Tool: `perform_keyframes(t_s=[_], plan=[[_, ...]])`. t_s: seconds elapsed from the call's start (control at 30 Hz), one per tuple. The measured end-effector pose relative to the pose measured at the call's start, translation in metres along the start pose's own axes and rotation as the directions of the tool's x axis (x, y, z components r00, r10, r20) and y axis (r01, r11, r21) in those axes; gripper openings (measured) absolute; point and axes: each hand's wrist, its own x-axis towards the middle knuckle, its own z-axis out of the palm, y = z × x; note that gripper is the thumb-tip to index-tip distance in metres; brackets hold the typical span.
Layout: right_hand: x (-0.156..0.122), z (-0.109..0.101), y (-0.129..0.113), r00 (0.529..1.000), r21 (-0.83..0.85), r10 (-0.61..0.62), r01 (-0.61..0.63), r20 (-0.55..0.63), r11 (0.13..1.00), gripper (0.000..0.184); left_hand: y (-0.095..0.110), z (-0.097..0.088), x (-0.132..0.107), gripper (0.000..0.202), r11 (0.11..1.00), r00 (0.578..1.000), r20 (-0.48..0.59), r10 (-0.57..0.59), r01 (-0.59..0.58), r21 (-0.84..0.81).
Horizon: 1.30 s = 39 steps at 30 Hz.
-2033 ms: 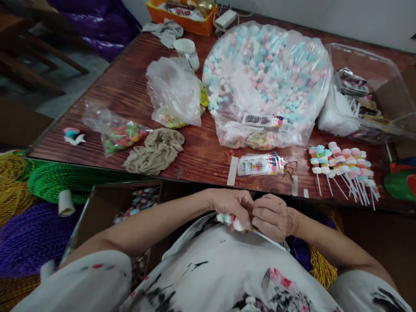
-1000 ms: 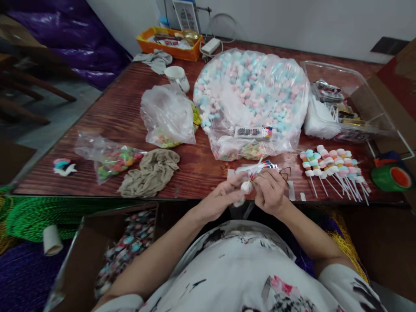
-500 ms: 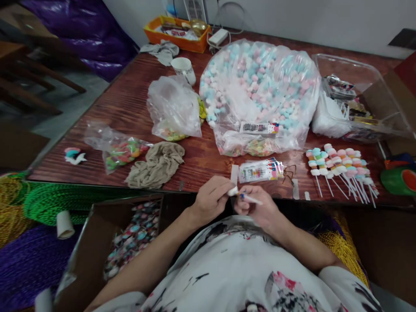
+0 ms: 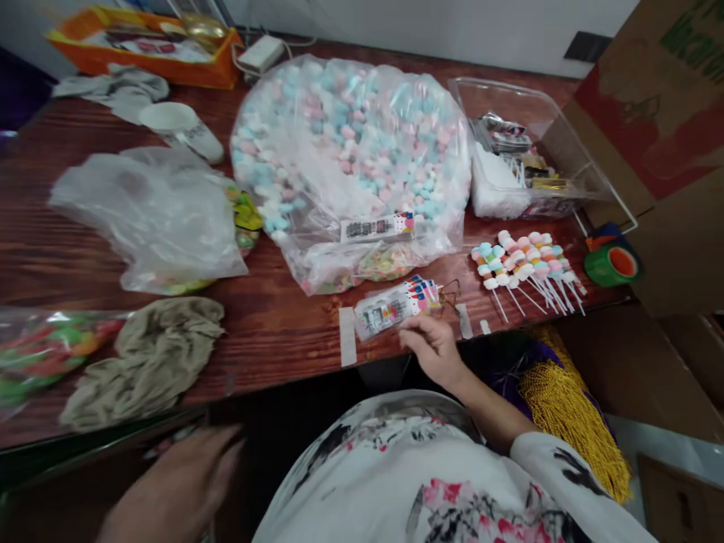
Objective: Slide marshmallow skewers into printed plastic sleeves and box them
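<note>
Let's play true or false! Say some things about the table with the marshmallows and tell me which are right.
1. The right hand is near the printed wrappers. True.
2. The white mug sits inside the orange tray. False: the white mug is on the table, outside the orange tray.
3. The green tape roll is right of the marshmallow skewers in the picture. True.
4. The left hand is on the big bag of marshmallows. False: the left hand, blurred, is at the picture's lower left, away from that bag.
5. The marshmallow skewers have white sticks. True.
</note>
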Motion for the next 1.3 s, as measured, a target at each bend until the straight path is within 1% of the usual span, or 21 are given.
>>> perform_keyframes(t_s=[0.03,0.07,0.13,0.17,0.23,0.3,0.37,0.43,0.5,0.53,0.6,0.63,0.7,0.8,0.87,0.97,1.03,1.13,1.2,1.23,1.3], plan=[[0.0,-0.015,0.0,0.989,-0.168,-0.11,0.093,-0.097,0.981,0.014,0.011,0.017,0.027,0.021,0.997,0.992,-0.124,0.02,-0.01,0.078],[0.0,-0.031,0.001,0.96,-0.353,-0.228,0.159,-0.164,0.922,0.013,0.025,0.034,0.057,0.02,0.987,0.983,-0.154,0.1,-0.078,0.142],[-0.003,-0.069,0.004,0.882,-0.675,-0.418,0.175,-0.215,0.717,0.015,0.058,0.062,0.118,0.02,0.95,0.966,-0.073,0.248,-0.228,0.213],[-0.005,-0.09,0.006,0.861,-0.782,-0.458,0.124,-0.222,0.611,0.016,0.074,0.072,0.145,0.023,0.929,0.961,0.0,0.277,-0.268,0.254],[-0.009,-0.128,0.01,0.862,-0.893,-0.455,0.007,-0.223,0.451,0.019,0.102,0.085,0.185,0.027,0.903,0.964,0.107,0.243,-0.265,0.339],[-0.014,-0.158,0.015,0.89,-0.938,-0.376,-0.134,-0.256,0.32,0.022,0.118,0.093,0.206,0.026,0.878,0.962,0.18,0.205,-0.262,0.4],[-0.016,-0.173,0.023,0.919,-0.948,-0.258,-0.254,-0.299,0.192,0.023,0.122,0.101,0.212,0.025,0.859,0.963,0.195,0.188,-0.257,0.442],[-0.014,-0.176,0.032,0.928,-0.941,-0.159,-0.325,-0.336,0.091,0.024,0.117,0.107,0.211,0.027,0.855,0.969,0.172,0.179,-0.24,0.459],[-0.012,-0.172,0.04,0.929,-0.936,-0.118,-0.347,-0.352,0.06,0.024,0.11,0.11,0.209,0.026,0.875,0.974,0.143,0.175,-0.221,0.432],[-0.011,-0.17,0.042,0.924,-0.931,-0.12,-0.357,-0.364,0.075,0.024,0.105,0.111,0.208,0.025,0.89,0.975,0.13,0.178,-0.216,0.402],[-0.012,-0.169,0.042,0.891,-0.9,-0.157,-0.402,-0.427,0.166,0.024,0.095,0.11,0.207,0.024,0.913,0.973,0.1,0.208,-0.23,0.336],[-0.013,-0.169,0.039,0.863,-0.872,-0.183,-0.424,-0.471,0.243,0.024,0.091,0.11,0.207,0.023,0.918,0.969,0.086,0.233,-0.248,0.309],[-0.015,-0.173,0.031,0.792,-0.775,-0.228,-0.418,-0.566,0.473,0.024,0.084,0.11,0.205,0.024,0.916,0.957,0.067,0.28,-0.288,0.279],[-0.01,-0.18,0.015,0.691,-0.493,-0.213,-0.235,-0.691,0.838,0.024,0.084,0.112,0.201,0.026,0.912,0.954,0.07,0.293,-0.301,0.28],[0.001,-0.182,0.005,0.644,-0.259,-0.135,-0.1,-0.753,0.961,0.024,0.088,0.114,0.198,0.027,0.92,0.963,0.076,0.259,-0.27,0.285],[0.023,-0.176,-0.006,0.622,0.003,-0.026,0.046,-0.783,0.999,0.02,0.093,0.114,0.198,0.028,0.942,0.977,0.04,0.208,-0.211,0.261],[0.033,-0.166,-0.014,0.585,0.048,-0.03,0.117,-0.81,0.992,0.019,0.091,0.113,0.199,0.025,0.965,0.982,-0.029,0.187,-0.178,0.194],[0.031,-0.148,-0.031,0.469,-0.131,-0.2,0.177,-0.86,0.975,0.018,0.085,0.111,0.2,0.022,0.986,0.977,-0.135,0.162,-0.155,0.064],[0.018,-0.138,-0.047,0.41,-0.306,-0.343,0.156,-0.845,0.939,0.02,0.082,0.111,0.2,0.021,0.985,0.972,-0.159,0.172,-0.167,0.047],[0.01,-0.134,-0.055,0.405,-0.385,-0.402,0.127,-0.821,0.914,0.021,0.08,0.111,0.2,0.02,0.982,0.969,-0.16,0.186,-0.178,0.065],[-0.006,-0.131,-0.071,0.461,-0.507,-0.473,0.059,-0.751,0.86,0.022,0.078,0.114,0.2,0.018,0.972,0.963,-0.157,0.22,-0.203,0.119]])
